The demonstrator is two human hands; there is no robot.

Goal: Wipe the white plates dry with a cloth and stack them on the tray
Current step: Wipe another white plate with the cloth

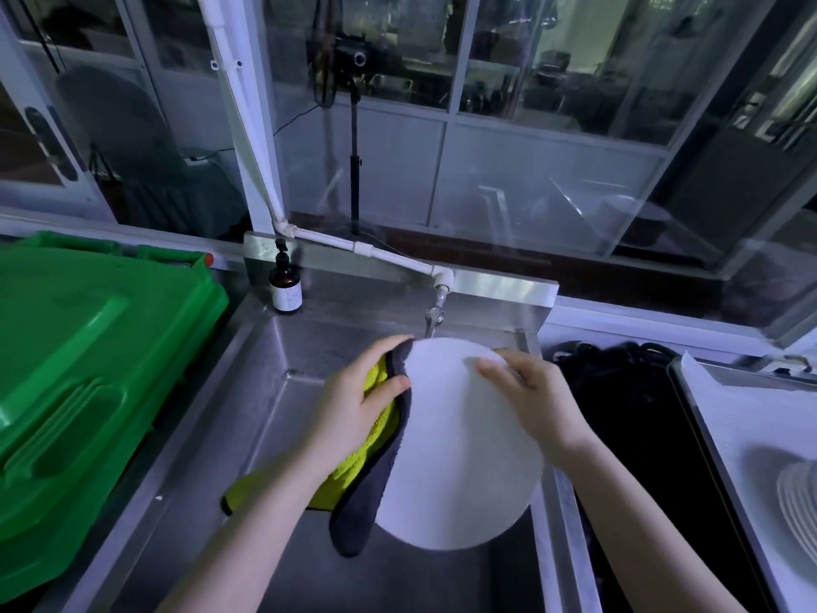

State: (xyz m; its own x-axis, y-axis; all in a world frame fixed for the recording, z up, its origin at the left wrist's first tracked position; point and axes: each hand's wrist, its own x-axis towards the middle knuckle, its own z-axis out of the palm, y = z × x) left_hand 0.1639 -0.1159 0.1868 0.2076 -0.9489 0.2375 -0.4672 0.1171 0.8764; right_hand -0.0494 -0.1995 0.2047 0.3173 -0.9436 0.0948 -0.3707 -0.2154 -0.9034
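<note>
The white plate (460, 462) is held up over the steel sink (274, 440), tilted, its far rim just below the tap (434, 319). The left hand (353, 404) grips a cloth (367, 493), yellow-green on 1 side and dark grey on the other, and pinches it over the plate's left rim, with the thumb on the near face and the fingers curled round the far side. The rest of the cloth hangs down along the plate's left edge, over the left forearm. The right hand (530, 400) holds the plate at its far right rim, fingers laid across the near face; its thumb is hidden.

On the right, a tray (689, 404) lined in white sits on the counter, and a stack of white plates (798, 497) rests on it at the frame's right edge. Between sink and tray lies a dark basin (654, 457) whose contents are too dark to make out. A brown pump bottle (286, 286) stands at the sink's far left corner, beside a large green plastic lid (88, 369). A white pipe (261, 161) runs down to the tap.
</note>
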